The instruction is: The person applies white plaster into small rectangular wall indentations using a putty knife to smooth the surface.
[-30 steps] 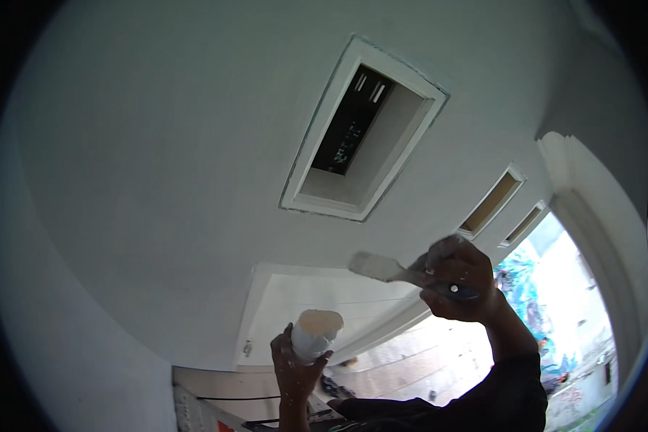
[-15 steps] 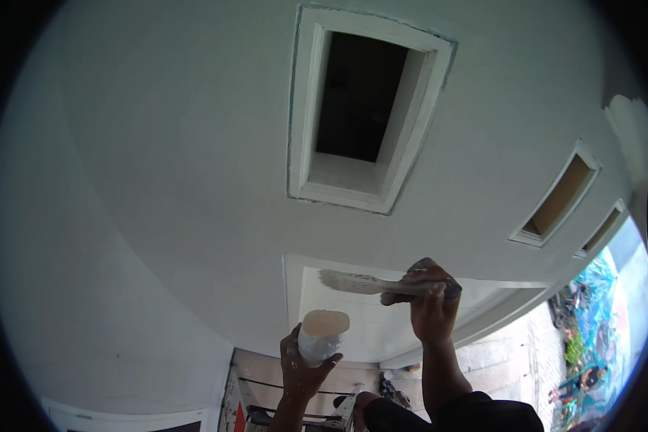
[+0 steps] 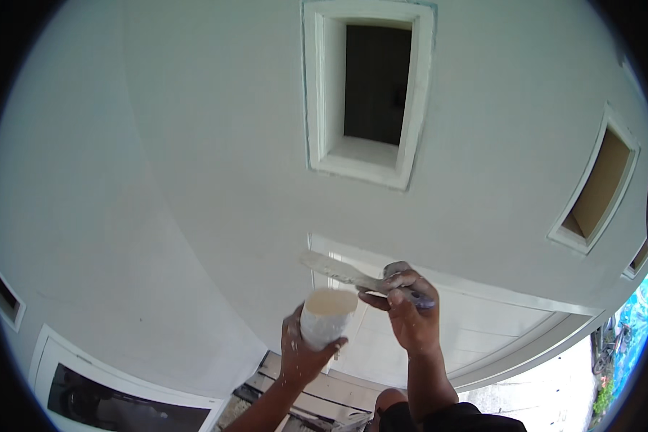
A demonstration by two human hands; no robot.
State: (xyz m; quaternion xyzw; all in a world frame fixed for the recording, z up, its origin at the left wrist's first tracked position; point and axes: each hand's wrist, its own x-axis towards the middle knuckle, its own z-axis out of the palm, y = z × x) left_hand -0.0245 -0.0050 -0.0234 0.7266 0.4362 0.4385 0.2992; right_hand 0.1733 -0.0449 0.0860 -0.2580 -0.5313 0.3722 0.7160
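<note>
Wrapped around the cup (image 3: 327, 317), my left hand (image 3: 302, 353) keeps it upright at lower centre; my right hand (image 3: 409, 308) pinches the scraper (image 3: 338, 268), blade angled left over its mouth.

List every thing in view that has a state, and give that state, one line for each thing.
left hand: closed around the white cup, raised.
white cup: upright, open top, held.
right hand: closed on the putty knife handle.
putty knife: blade smeared white, pointing left above the cup.
ceiling hatch: open, dark inside.
side opening: open, brown inside.
</note>
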